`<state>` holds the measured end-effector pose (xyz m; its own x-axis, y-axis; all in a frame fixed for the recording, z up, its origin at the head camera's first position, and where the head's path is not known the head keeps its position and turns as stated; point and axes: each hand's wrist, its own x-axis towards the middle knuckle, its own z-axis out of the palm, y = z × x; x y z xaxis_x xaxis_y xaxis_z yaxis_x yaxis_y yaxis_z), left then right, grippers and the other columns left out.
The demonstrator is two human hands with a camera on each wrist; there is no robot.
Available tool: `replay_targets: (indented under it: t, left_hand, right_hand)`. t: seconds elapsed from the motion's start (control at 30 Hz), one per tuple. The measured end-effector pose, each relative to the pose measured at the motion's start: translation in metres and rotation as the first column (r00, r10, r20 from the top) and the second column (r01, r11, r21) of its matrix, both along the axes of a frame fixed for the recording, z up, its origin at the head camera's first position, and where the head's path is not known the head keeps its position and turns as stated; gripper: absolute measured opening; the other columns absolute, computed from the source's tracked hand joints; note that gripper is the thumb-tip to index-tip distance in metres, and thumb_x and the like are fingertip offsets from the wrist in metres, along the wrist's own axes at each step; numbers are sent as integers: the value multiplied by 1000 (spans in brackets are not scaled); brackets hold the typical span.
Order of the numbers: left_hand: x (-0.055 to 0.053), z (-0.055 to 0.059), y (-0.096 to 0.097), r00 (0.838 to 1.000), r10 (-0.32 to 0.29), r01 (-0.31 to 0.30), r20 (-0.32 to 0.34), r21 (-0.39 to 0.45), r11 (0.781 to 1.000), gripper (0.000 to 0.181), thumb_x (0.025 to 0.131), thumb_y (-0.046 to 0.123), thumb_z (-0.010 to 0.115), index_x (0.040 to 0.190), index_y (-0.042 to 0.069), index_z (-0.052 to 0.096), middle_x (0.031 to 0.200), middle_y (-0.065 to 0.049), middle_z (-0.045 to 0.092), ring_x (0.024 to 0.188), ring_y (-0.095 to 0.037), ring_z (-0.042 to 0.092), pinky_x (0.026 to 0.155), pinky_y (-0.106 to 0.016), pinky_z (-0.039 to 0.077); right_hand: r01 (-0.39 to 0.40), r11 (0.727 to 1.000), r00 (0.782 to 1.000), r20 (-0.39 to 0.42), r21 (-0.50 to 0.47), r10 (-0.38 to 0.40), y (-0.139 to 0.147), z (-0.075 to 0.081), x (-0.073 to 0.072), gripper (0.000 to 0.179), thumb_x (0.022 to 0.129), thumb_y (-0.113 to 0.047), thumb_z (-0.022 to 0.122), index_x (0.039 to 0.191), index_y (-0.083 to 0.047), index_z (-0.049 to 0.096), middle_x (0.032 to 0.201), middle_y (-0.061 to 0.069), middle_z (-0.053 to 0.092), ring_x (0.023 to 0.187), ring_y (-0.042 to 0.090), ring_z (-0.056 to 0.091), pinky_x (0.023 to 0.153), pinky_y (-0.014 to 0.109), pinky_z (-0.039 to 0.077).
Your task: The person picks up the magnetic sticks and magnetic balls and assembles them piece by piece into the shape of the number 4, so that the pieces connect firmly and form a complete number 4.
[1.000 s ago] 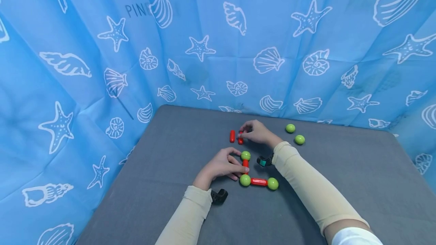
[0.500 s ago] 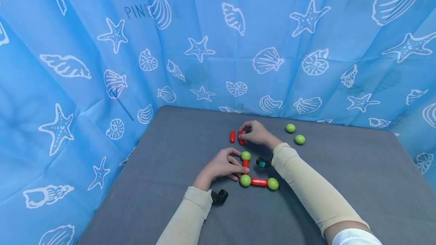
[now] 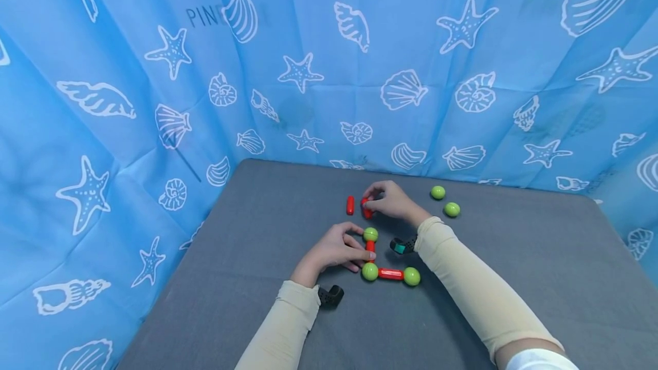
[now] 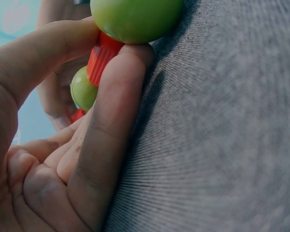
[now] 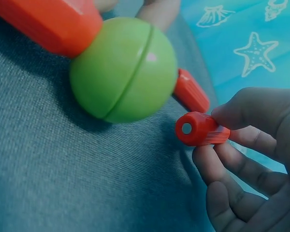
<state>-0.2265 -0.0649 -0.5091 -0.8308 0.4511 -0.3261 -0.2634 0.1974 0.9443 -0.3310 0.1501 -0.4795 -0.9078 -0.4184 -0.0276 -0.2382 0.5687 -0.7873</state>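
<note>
My left hand (image 3: 334,249) pinches a red magnetic rod (image 4: 100,63) between thumb and fingers, low against the cloth. That rod joins a far green ball (image 3: 370,234) to a corner green ball (image 3: 369,271). From the corner, a second red rod (image 3: 390,274) runs right to another green ball (image 3: 412,276), forming an L. Beyond it, my right hand (image 3: 392,201) holds a separate red magnetic rod (image 5: 198,129) between thumb and fingertips; a silvery disc shows in its near end. One loose red rod (image 3: 350,205) lies just left of this hand.
Two loose green balls (image 3: 438,192) lie at the back, right of my right hand. The grey cloth-covered table (image 3: 247,244) ends at a blue shell-print curtain (image 3: 319,73). Black straps sit at both wrists, the right one (image 3: 403,245) near the L.
My right hand has shifted slightly right with its red rod, widening the gap to the loose rod. The left hand and the L stay put.
</note>
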Motion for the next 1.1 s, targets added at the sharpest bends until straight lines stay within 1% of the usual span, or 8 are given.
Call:
replay_targets:
  t: [0.2,0.37,0.47,0.57,0.63,0.77,0.87,1.1]
  left_hand:
    - [0,-1,0,1000,2,-2,-2,0,1000,60,86,24,92,136,14,59,99,-12,79,80,-25,80,67,-36,67]
    - [1,-1,1,1000,12,-12,-10,-10,1000,61,86,24,92,135,14,60,98,-12,79,79,-25,79,67,-36,67]
    - [2,0,1,1000,11,-11,-13,-12,1000,61,85,25,92,135,13,60,98,-12,79,79,-25,80,67,-37,67]
    - [3,1,1,1000,8,-9,-16,-13,1000,61,86,25,92,136,13,60,99,-12,79,79,-25,79,67,-37,67]
    - [3,1,2,1000,10,-11,-18,-16,1000,61,86,26,92,136,13,60,99,-12,79,79,-25,79,67,-37,67]
    - [3,1,2,1000,16,-17,-18,-25,1000,61,85,26,93,136,14,60,99,-12,79,79,-25,79,67,-36,67]
    - [3,0,2,1000,19,-20,-21,-34,999,61,85,26,93,136,14,60,99,-11,79,79,-25,79,67,-36,67]
    - [2,0,2,999,12,-13,-32,-35,999,63,84,27,93,136,15,60,98,-10,79,79,-24,79,67,-35,67]
  right_hand:
    - [48,996,998,34,-75,-45,14,2,6,21,97,-15,76,116,-5,75,109,13,72,95,28,65,75,29,55]
    - [91,987,995,57,-132,-84,28,7,18,25,98,-17,75,120,-5,74,113,14,72,105,32,64,79,31,55]
    - [116,983,992,74,-145,-106,37,11,28,28,99,-18,74,123,-4,73,116,15,72,109,30,66,84,38,58]
    - [145,977,987,92,-157,-131,46,14,38,30,100,-19,74,125,-4,72,120,17,72,106,27,70,88,45,61]
    - [153,973,985,100,-172,-137,52,14,45,30,100,-19,74,126,-4,71,122,19,71,103,25,71,88,47,63]
    - [154,966,986,92,-206,-137,63,11,58,31,100,-15,74,127,0,70,125,23,70,98,19,73,84,43,65]
    - [153,962,987,88,-228,-136,71,9,69,31,100,-13,74,127,2,69,127,25,68,98,16,74,83,39,65]
    - [198,950,977,131,-243,-171,86,4,96,35,100,-14,75,130,2,67,130,26,66,94,6,74,83,32,64]
